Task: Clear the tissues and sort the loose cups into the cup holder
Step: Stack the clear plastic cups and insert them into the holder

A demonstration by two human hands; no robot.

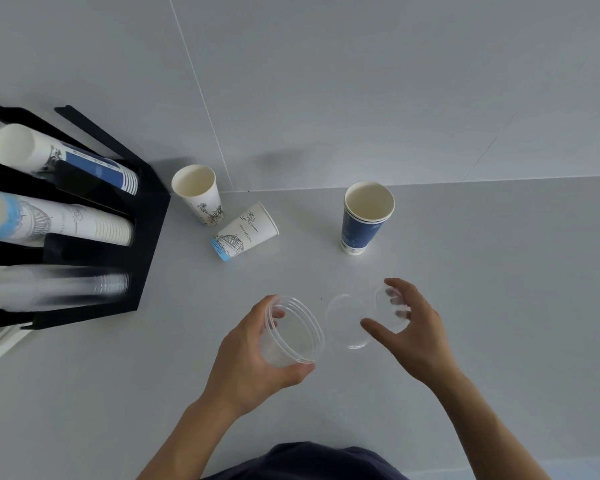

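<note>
Dark cloth at the person's waist (312, 460) sits nearest, and just beyond it the left hand (257, 358) is wrapped around a clear plastic cup (293, 329), thumb and fingers curled on its ribbed wall, mouth tipped toward the other hand. Beside it the right hand (409, 327) is spread half open over a second clear cup (368, 317) lying on the counter (482, 271) — fingertips at its base, not yet closed on it.

These cups look thin, light and slick; I'd judge they buckle if pinched, so a loose hold round the stiffer rim suits best.

Beyond the clear cups, a blue paper cup (364, 220) stands upright. Nearer the black cup holder (146, 237) stands a white cup (198, 194), with another white cup (245, 232) toppled just beside it. No tissues are in sight.
</note>
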